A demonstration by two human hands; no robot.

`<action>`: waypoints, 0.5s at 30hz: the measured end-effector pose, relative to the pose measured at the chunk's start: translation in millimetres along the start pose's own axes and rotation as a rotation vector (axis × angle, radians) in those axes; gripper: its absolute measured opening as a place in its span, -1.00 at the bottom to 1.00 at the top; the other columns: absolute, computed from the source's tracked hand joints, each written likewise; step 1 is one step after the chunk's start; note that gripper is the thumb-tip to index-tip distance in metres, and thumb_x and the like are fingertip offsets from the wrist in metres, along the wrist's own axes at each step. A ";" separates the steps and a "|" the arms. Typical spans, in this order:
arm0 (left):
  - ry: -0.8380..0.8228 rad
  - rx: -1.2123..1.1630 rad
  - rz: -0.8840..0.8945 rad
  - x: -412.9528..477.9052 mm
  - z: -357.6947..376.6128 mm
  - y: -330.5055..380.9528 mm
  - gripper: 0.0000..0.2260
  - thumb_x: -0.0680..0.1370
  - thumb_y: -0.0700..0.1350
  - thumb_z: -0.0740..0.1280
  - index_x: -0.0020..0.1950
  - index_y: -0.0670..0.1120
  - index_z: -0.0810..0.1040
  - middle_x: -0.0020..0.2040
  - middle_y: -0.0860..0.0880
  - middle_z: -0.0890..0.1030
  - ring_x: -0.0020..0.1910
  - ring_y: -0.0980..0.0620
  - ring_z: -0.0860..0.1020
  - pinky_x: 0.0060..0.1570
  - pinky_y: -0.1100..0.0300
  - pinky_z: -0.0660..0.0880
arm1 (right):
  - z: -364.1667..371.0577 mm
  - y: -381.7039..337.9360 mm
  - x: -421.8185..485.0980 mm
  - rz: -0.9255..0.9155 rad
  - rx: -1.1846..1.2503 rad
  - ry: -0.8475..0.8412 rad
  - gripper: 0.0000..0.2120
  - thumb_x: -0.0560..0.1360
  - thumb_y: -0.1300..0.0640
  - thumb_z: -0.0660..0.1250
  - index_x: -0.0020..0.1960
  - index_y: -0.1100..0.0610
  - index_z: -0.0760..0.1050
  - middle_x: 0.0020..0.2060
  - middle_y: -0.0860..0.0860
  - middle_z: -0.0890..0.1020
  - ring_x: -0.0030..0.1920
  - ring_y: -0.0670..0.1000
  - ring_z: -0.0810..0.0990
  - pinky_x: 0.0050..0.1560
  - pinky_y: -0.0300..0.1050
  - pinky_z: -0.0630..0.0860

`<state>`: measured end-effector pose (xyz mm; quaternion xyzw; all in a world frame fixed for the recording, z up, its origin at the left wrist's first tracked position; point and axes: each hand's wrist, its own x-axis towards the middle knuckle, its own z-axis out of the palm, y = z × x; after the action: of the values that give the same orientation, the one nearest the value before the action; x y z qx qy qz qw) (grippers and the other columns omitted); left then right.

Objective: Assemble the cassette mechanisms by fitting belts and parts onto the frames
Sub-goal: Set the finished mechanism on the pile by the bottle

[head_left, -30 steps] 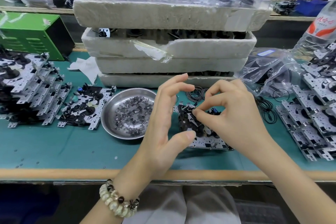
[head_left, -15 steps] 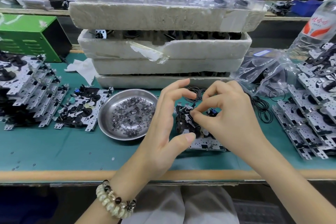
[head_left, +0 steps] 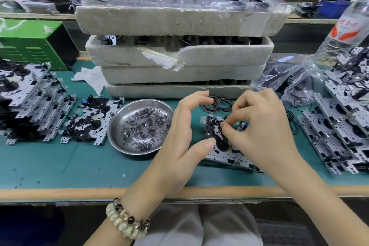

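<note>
Near the front edge of the table (head_left: 60,162) the left hand (head_left: 179,146) spread its grip over the cassette frame (head_left: 223,156), thumb resting on it, while the right hand (head_left: 265,136) closed its grip to pinch a small part (head_left: 222,124) on top. The frame looked light, stiff and fiddly, best steadied by its flat plate edges. Just beyond, the thin belts (head_left: 217,104) seemed limp and stretchy, suited to fingertip hooking.

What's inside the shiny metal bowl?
Lots of tiny dark rings spread over the bottom of the bowl. The left hand covers its right edge, so anything there is hidden.
</note>
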<state>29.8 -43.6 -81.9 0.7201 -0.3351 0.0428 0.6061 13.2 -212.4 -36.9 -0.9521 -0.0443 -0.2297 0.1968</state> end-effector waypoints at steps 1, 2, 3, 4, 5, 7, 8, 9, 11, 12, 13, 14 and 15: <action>0.011 0.014 0.011 -0.3 -0.3 0.6 -0.51 0.53 -0.01 0.21 0.45 -0.07 0.28 0.52 -0.03 0.29 0.58 -0.11 0.17 0.52 0.10 0.13 | 1.3 0.6 -2.5 -0.019 -0.055 -0.001 -0.89 0.31 0.21 0.55 -0.36 0.14 0.66 -0.29 -0.06 0.51 -0.12 0.10 0.38 -0.07 0.02 0.32; 0.019 0.026 0.019 -0.2 -0.6 1.1 -0.52 0.54 -0.01 0.20 0.45 -0.07 0.29 0.52 -0.03 0.30 0.57 -0.11 0.17 0.52 0.09 0.13 | 2.7 0.8 -5.3 -0.047 -0.106 -0.002 -0.88 0.32 0.22 0.55 -0.36 0.15 0.66 -0.28 -0.05 0.52 -0.13 0.12 0.40 -0.09 0.01 0.32; 0.021 0.034 0.024 -0.3 -0.5 1.7 -0.53 0.54 -0.01 0.20 0.45 -0.06 0.29 0.52 -0.03 0.30 0.57 -0.12 0.18 0.52 0.08 0.14 | 3.7 2.5 -8.0 -0.082 -0.145 0.000 -0.88 0.32 0.21 0.56 -0.36 0.15 0.66 -0.27 -0.04 0.54 -0.13 0.13 0.42 -0.10 0.02 0.35; 0.021 0.039 0.026 -0.2 -0.2 2.4 -0.54 0.55 0.00 0.20 0.45 -0.05 0.30 0.52 -0.02 0.30 0.57 -0.12 0.18 0.51 0.08 0.14 | 3.6 5.4 -9.7 -0.116 -0.166 0.008 -0.89 0.33 0.19 0.56 -0.34 0.15 0.67 -0.26 -0.04 0.56 -0.14 0.14 0.44 -0.10 0.03 0.38; 0.022 0.043 0.028 0.0 0.0 2.8 -0.55 0.56 0.00 0.19 0.44 -0.04 0.30 0.51 -0.01 0.31 0.57 -0.13 0.19 0.51 0.10 0.14 | 1.9 9.4 -10.1 -0.137 -0.158 0.011 -0.90 0.35 0.14 0.56 -0.30 0.13 0.68 -0.25 -0.05 0.57 -0.12 0.13 0.45 -0.08 0.05 0.41; 0.036 0.050 0.027 -0.3 -0.1 3.4 -0.58 0.58 0.01 0.18 0.43 -0.03 0.31 0.49 -0.01 0.33 0.55 -0.14 0.21 0.49 0.14 0.16 | -7.0 19.3 -8.2 -0.101 -0.031 -0.051 -0.82 0.40 -0.08 0.48 -0.15 0.03 0.69 -0.19 -0.12 0.60 -0.04 0.05 0.45 0.06 -0.04 0.42; 0.045 0.052 0.027 -0.2 -0.3 3.4 -0.59 0.59 0.01 0.17 0.44 -0.03 0.31 0.47 -0.01 0.34 0.54 -0.15 0.22 0.48 0.14 0.16 | -12.4 24.7 -6.9 -0.057 0.061 -0.131 -0.69 0.39 -0.23 0.42 -0.01 -0.04 0.67 -0.11 -0.18 0.60 0.04 -0.04 0.44 0.14 -0.22 0.37; 0.052 0.054 0.025 -0.4 -0.5 3.4 -0.59 0.60 0.02 0.17 0.44 -0.03 0.31 0.46 0.00 0.35 0.54 -0.15 0.23 0.48 0.14 0.17 | -16.7 30.2 -6.3 -0.028 0.142 -0.236 -0.51 0.35 -0.36 0.36 0.16 -0.12 0.58 0.01 -0.26 0.57 0.15 -0.14 0.41 0.18 -0.40 0.29; 0.059 0.065 0.023 -0.6 -0.6 3.2 -0.59 0.62 0.05 0.16 0.45 -0.02 0.31 0.45 -0.01 0.35 0.53 -0.16 0.23 0.48 0.13 0.18 | -20.6 39.9 -9.4 -0.051 0.228 -0.470 -0.16 0.24 -0.48 0.33 0.44 -0.21 0.28 0.24 -0.38 0.39 0.36 -0.28 0.24 0.29 -0.49 0.17; 0.061 0.070 0.023 -0.6 -0.4 3.0 -0.59 0.62 0.06 0.16 0.46 -0.02 0.31 0.45 -0.01 0.35 0.53 -0.16 0.23 0.48 0.13 0.18 | -19.8 43.8 -12.3 -0.111 0.204 -0.546 -0.06 0.23 -0.48 0.36 0.51 -0.20 0.16 0.30 -0.40 0.30 0.42 -0.26 0.16 0.36 -0.43 0.14; 0.061 0.072 0.023 -0.7 -0.3 2.7 -0.58 0.63 0.07 0.16 0.46 -0.01 0.30 0.45 -0.01 0.36 0.53 -0.16 0.24 0.48 0.14 0.18 | -17.6 46.9 -14.8 -0.180 0.159 -0.577 -0.02 0.25 -0.44 0.39 0.53 -0.18 0.08 0.33 -0.39 0.25 0.45 -0.24 0.12 0.42 -0.35 0.11; 0.061 0.071 0.024 -0.6 -0.1 2.5 -0.58 0.63 0.09 0.16 0.47 -0.01 0.30 0.45 0.00 0.36 0.53 -0.16 0.24 0.47 0.16 0.18 | -15.4 48.1 -16.6 -0.228 0.125 -0.579 -0.02 0.28 -0.39 0.42 0.54 -0.16 0.04 0.36 -0.36 0.23 0.46 -0.23 0.10 0.46 -0.30 0.09; 0.062 0.069 0.026 -0.7 0.1 2.2 -0.57 0.64 0.11 0.15 0.47 -0.01 0.29 0.45 0.00 0.36 0.52 -0.16 0.25 0.47 0.18 0.18 | -14.0 48.2 -17.3 -0.242 0.117 -0.573 -0.03 0.31 -0.33 0.45 0.55 -0.15 0.03 0.39 -0.33 0.21 0.47 -0.23 0.09 0.47 -0.28 0.07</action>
<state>28.1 -43.5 -80.4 0.7344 -0.3238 0.0844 0.5905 0.3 -262.1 -50.5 -0.9529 -0.2243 0.0292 0.2018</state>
